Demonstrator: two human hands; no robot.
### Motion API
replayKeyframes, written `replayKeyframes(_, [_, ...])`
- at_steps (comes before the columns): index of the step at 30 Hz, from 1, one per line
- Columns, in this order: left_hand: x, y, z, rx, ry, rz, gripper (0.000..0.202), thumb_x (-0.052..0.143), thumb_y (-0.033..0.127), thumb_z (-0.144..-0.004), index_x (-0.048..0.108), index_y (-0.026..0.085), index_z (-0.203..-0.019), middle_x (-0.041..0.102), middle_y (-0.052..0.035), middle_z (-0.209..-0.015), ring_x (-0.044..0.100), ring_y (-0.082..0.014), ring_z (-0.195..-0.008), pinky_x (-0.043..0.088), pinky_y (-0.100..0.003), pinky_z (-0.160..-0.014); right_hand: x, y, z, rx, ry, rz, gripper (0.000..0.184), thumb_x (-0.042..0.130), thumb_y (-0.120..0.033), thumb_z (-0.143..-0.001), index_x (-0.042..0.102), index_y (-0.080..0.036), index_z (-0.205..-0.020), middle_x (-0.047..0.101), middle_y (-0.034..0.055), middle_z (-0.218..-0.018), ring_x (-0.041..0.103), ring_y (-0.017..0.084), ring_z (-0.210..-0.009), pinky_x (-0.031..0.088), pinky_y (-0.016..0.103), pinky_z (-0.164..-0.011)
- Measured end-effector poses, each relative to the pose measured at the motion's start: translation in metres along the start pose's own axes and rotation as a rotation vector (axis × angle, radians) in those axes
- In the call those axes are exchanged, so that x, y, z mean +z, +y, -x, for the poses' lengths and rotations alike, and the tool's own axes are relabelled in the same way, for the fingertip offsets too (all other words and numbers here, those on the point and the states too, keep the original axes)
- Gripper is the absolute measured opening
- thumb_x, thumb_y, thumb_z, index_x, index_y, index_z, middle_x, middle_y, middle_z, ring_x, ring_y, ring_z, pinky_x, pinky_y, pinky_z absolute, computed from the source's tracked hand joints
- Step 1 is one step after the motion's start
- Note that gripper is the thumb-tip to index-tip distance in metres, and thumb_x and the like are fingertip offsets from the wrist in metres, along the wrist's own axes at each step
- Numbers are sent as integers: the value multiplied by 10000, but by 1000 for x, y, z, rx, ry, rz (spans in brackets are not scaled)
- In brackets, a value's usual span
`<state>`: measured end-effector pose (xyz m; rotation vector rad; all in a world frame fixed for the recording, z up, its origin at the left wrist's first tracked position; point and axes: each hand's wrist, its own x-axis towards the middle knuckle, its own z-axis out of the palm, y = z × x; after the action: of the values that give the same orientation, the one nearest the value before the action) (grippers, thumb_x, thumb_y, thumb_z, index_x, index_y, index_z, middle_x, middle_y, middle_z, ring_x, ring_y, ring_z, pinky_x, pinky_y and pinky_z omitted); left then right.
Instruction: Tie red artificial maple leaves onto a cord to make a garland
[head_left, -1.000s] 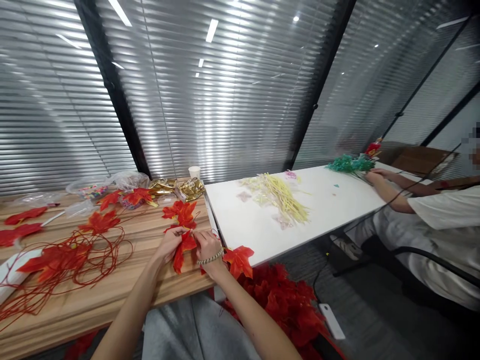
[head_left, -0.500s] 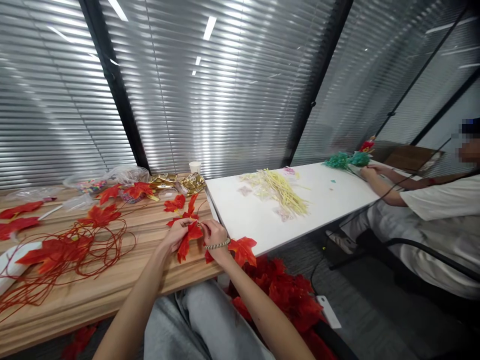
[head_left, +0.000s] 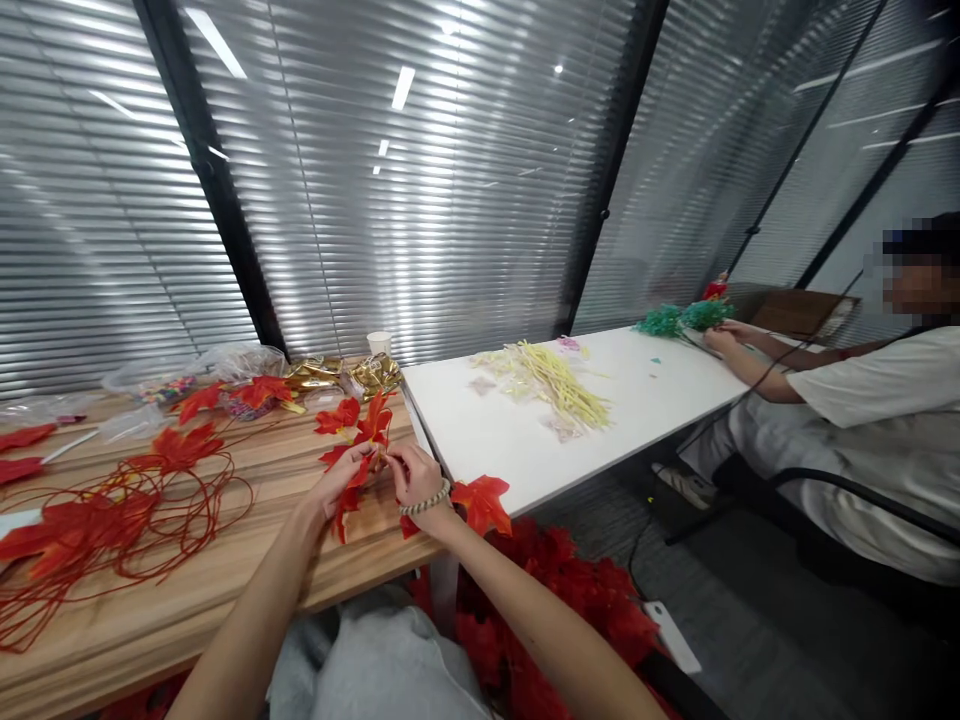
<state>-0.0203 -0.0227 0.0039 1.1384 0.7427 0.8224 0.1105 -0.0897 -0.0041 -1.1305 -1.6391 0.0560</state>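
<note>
My left hand [head_left: 339, 479] and my right hand [head_left: 410, 476] meet over the near edge of the wooden table [head_left: 225, 560]. Both pinch a red artificial maple leaf sprig [head_left: 358, 440], whose upper leaves stand above my fingers. One leaf hangs down below my left hand. A beaded bracelet [head_left: 424, 502] circles my right wrist. Another red leaf [head_left: 482, 503] lies just right of that wrist, at the corner of the white table.
Red wire stems with leaves [head_left: 112, 510] sprawl over the left of the wooden table; plastic bags [head_left: 225, 362], gold foil [head_left: 352, 374] and a paper cup [head_left: 379, 343] stand behind. Yellow stems [head_left: 559, 385] lie on the white table [head_left: 637, 400]. A person [head_left: 862, 420] sits at right. Red leaves [head_left: 570, 600] are heaped on the floor.
Both hands stayed on the leaf sprig and worked it closer together; the leaf under my left hand now hangs lower. The view shifted slightly to the right.
</note>
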Motion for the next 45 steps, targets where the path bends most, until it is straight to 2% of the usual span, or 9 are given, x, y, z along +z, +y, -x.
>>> replayKeyframes(8, [-1, -1, -1, 57, 5, 38, 266, 786, 228, -509, 554, 160, -621, 583, 32, -628, 534, -84, -561, 443, -169, -554, 0, 5, -5, -47, -49, -63, 155, 390, -145, -861, 544, -161, -858, 593, 79, -854, 559, 180, -814, 466, 300, -737])
replayKeyframes(16, [5, 4, 3, 26, 47, 28, 305, 801, 188, -457, 510, 149, -538, 560, 37, -580, 532, -93, -547, 425, -170, -507, -4, 2, -6, -5, -64, -149, 136, 414, -144, -837, 548, -171, -842, 596, 75, -887, 556, 173, -873, 457, 306, -783])
replayKeyframes(24, [2, -1, 1, 48, 124, 11, 246, 780, 169, -494, 562, 154, -608, 585, 41, -631, 550, -101, -577, 436, -184, -537, -9, 0, -7, 69, -61, -226, 130, 446, -150, -829, 572, -179, -818, 611, 69, -898, 568, 167, -857, 462, 301, -786])
replayKeyframes(32, [5, 1, 2, 29, 209, -19, 255, 785, 155, -442, 606, 152, -624, 614, 32, -641, 546, -105, -576, 402, -177, -513, -7, 2, -7, 109, -28, -294, 119, 466, -162, -823, 583, -169, -800, 625, 72, -882, 573, 166, -852, 463, 296, -786])
replayKeyframes(41, [10, 5, 3, -17, 176, -68, 285, 801, 194, -409, 605, 149, -612, 611, 15, -609, 561, -138, -581, 410, -202, -511, -8, 3, -8, 143, -20, -351, 120, 479, -153, -803, 585, -174, -749, 637, 66, -841, 583, 168, -839, 463, 306, -787])
replayKeyframes(45, [8, 3, 2, 13, 196, -55, 276, 806, 198, -416, 596, 150, -589, 603, 23, -594, 544, -120, -558, 401, -190, -504, -8, 4, -8, 142, -31, -359, 118, 485, -153, -799, 587, -172, -743, 639, 70, -849, 583, 170, -842, 461, 306, -789])
